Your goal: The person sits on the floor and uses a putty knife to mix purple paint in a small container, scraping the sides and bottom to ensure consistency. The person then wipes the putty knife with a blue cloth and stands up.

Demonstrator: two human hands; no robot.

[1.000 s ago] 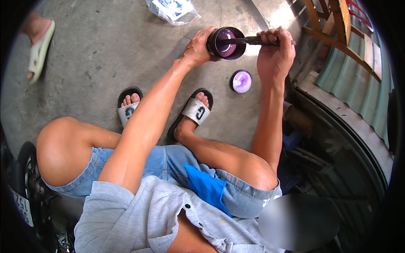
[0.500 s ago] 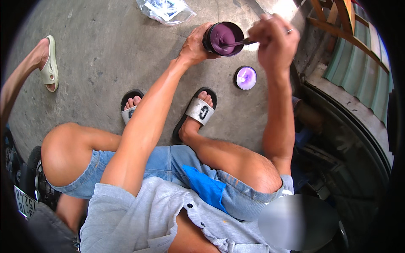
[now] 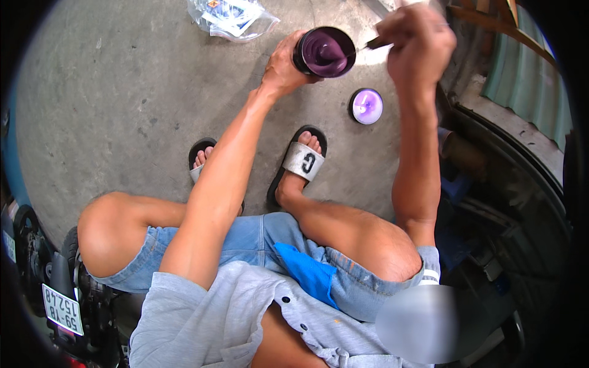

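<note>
My left hand (image 3: 285, 67) is wrapped round the side of a round black tub (image 3: 299, 58), tilted so that its mouth shows. Thick dark-purple paste (image 3: 324, 54) lies swirled inside it. At the tub's right side, my right hand (image 3: 420, 46) is closed on a thin stirring tool (image 3: 379, 43) with a dark handle. The tool's narrow shaft reaches over the tub's rim toward the paste; blur hides its tip. On the floor below and between my hands sits a small round black-edged piece (image 3: 367, 106) with a shiny purple and white face.
A clear plastic bag (image 3: 236, 18) with printed contents lies on the concrete floor (image 3: 141, 104) beyond my left hand. My sandalled feet (image 3: 300, 159) stand below the tub. A motorbike (image 3: 58, 276) is at the lower left, and green corrugated sheeting (image 3: 527, 86) at the right.
My right hand has moved up and right, drawing the tool partly out of the paste. My left hand still holds the tub. Another person's sandalled foot at the left has left view.
</note>
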